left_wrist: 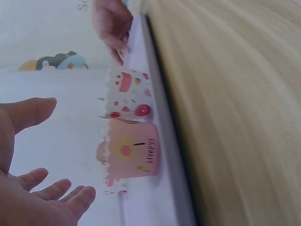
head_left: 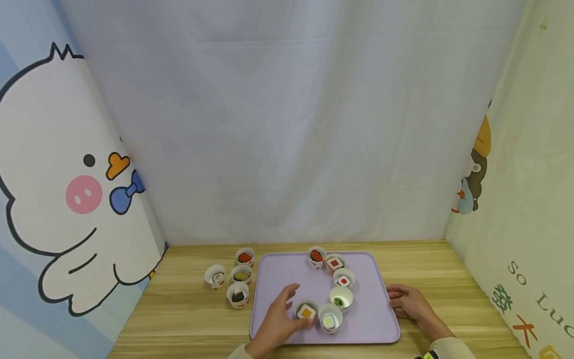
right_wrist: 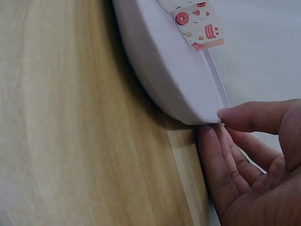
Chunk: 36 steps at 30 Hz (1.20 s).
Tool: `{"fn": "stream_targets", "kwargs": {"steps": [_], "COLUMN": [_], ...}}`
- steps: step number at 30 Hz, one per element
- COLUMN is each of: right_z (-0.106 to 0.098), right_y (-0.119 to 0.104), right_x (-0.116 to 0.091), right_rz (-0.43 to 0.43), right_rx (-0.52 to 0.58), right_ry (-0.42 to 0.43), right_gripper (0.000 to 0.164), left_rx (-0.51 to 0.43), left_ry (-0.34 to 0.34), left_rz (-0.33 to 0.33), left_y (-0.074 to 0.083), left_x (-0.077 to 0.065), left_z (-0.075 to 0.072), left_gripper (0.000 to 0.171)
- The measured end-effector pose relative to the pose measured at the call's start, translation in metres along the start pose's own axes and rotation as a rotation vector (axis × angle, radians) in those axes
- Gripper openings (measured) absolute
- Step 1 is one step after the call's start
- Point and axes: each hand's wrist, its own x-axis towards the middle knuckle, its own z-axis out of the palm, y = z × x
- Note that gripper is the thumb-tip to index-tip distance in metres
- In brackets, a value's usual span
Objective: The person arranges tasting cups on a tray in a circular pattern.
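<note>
Paper cups (head_left: 330,324) holding sushi-like pieces: six in curved line on lilac tray (head_left: 282,274) between hands; four outer cups (head_left: 237,295) off tray, ahead and left of left hand. By layout, six seem placed, four left over. Left hand (head_left: 279,319) released, fingers spread, just beside orange-topped cup (head_left: 306,313). Right hand (head_left: 410,303) pinches tray rim. Surface: wood-grain table (head_left: 179,299) under both hands. Room: pale cloth (head_left: 269,124) ahead, bird-printed sheet (head_left: 45,149) to left, lettered sheet (head_left: 515,174) to right.

The tray (head_left: 369,321) seems to be made of smooth, dull plastic, and the cups (left_wrist: 136,148) of paper. Wood grain is seen on the smooth table (head_left: 179,319). Creased cloth (head_left: 287,124) is hung on the far side.
</note>
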Motion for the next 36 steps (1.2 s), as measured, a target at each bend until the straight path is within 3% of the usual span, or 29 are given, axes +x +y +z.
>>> {"fn": "stream_targets", "kwargs": {"steps": [11,20,28,36], "right_z": [0.001,0.0,0.001,0.0], "right_y": [0.0,-0.001,-0.002,-0.002], "right_x": [0.0,-0.002,-0.002,-0.001], "right_rz": [0.006,0.003,0.001,0.002], "right_rx": [-0.004,0.018,0.008,-0.004], "right_ry": [0.006,0.003,0.004,0.007], "right_gripper": [0.056,0.056,0.056,0.056], "left_rx": [-0.031,-0.09,-0.059,-0.018], "left_ry": [0.1,0.178,0.274,0.307], "left_rz": [0.026,-0.013,-0.016,-0.073], "left_y": [0.019,0.024,0.019,0.013], "left_x": [-0.006,-0.01,-0.013,-0.02], "left_z": [-0.023,-0.051,-0.078,-0.107], "left_gripper": [0.076,0.078,0.077,0.078]}}
